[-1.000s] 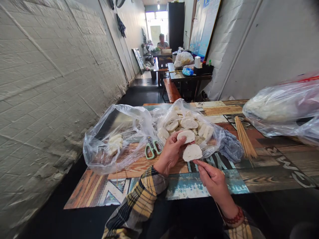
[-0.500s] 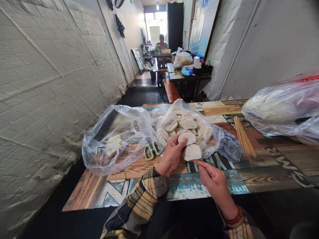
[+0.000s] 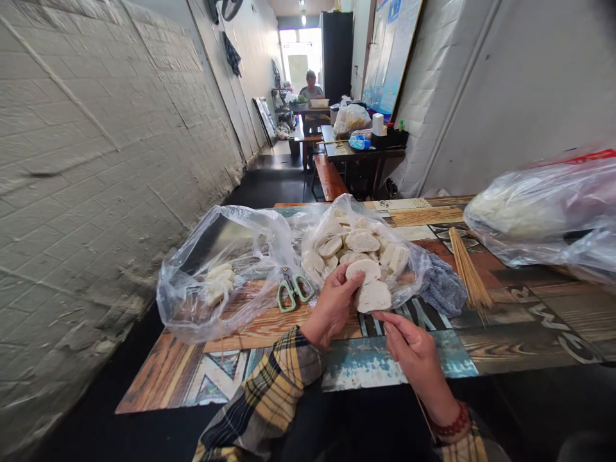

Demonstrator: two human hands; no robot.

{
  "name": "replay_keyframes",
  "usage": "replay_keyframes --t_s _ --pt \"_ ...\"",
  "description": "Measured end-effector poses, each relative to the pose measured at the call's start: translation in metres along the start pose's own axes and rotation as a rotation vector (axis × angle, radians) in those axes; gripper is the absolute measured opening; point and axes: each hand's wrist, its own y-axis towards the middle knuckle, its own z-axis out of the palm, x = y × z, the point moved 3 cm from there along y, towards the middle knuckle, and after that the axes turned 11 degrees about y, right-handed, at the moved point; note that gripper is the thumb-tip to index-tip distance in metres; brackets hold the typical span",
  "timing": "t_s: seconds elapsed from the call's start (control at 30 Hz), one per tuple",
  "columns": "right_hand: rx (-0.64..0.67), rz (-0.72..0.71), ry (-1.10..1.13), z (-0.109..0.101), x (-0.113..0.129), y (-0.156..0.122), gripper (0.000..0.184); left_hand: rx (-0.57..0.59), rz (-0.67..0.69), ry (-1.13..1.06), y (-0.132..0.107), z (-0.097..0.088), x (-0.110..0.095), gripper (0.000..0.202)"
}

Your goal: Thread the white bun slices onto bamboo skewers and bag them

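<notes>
My left hand is closed on a white round slice, holding it at the mouth of a clear plastic bag full of several such slices. Just below it, touching, is a second white slice. My right hand is pinched at this lower slice's bottom edge, apparently on a thin stick that runs back under the wrist. Both hands hover over the patterned wooden table near its front edge.
Green-handled scissors lie left of my hands, beside a second clear bag with a few slices. A bundle of bamboo skewers, a blue-grey cloth and a big filled plastic bag lie to the right. A person sits at a far table.
My left hand has brought its slice slightly down against the lower slice. My right hand has barely moved.
</notes>
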Motion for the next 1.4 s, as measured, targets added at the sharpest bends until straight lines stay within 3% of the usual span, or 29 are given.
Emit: replay_keyframes --t_s 0.3,0.63,0.9,1.13,1.4 --pt "-0.032 -0.051 -0.022 -0.002 0.000 0.002 0.036 0.154 -0.098 0.001 -0.009 0.009 0.006 0.034" --pt "-0.040 -0.091 -0.138 0.003 0.008 0.003 0.032 0.020 -0.081 -0.031 -0.007 0.006 0.013 0.035" --pt "-0.065 -0.141 -0.285 -0.001 0.011 0.001 0.031 0.053 -0.077 0.019 -0.009 0.008 0.014 0.031" --pt "-0.111 -0.135 -0.226 -0.003 0.007 0.000 0.033 0.157 -0.135 0.138 -0.014 0.013 0.022 0.036" --pt "-0.134 -0.151 -0.216 -0.001 0.011 0.000 0.033 0.164 -0.132 0.145 -0.015 0.015 0.023 0.037"
